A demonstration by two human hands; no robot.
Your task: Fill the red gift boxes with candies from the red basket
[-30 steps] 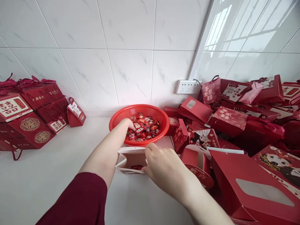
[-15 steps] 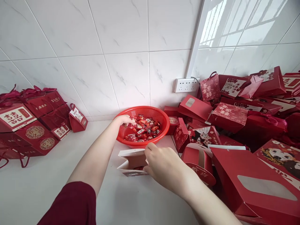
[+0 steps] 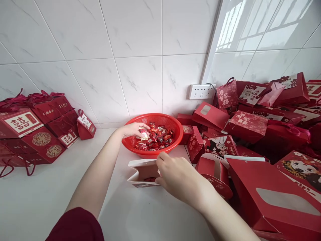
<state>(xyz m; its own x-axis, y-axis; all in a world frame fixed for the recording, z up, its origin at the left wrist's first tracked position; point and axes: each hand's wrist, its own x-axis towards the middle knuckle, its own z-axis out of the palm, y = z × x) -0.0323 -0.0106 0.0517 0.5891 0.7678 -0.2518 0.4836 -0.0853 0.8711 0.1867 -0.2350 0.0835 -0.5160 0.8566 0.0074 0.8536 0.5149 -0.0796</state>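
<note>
A red plastic colander (image 3: 153, 154) holds many small wrapped candies (image 3: 160, 139), mostly red. Over its left side is my left hand (image 3: 134, 130), its fingers closed on a candy (image 3: 144, 135) in a pale gold wrapper. Just in front of the colander stands a paper gift bag (image 3: 144, 164) with its mouth open and something red at the bottom. My right hand (image 3: 173, 172) grips the right side of that bag, thumb on the near edge and fingers on the far one.
Red gift boxes (image 3: 41, 139) are stacked at the left, with one small red box (image 3: 85, 125) beside them. Many red boxes and bags (image 3: 247, 125) are heaped on the right. A power strip (image 3: 201, 91) sits against the tiled wall behind the white counter (image 3: 120, 201).
My left hand has lifted a little from the candies, and a pale gold candy now shows at its fingertips. My right hand keeps its hold on the bag. The view has shifted slightly.
</note>
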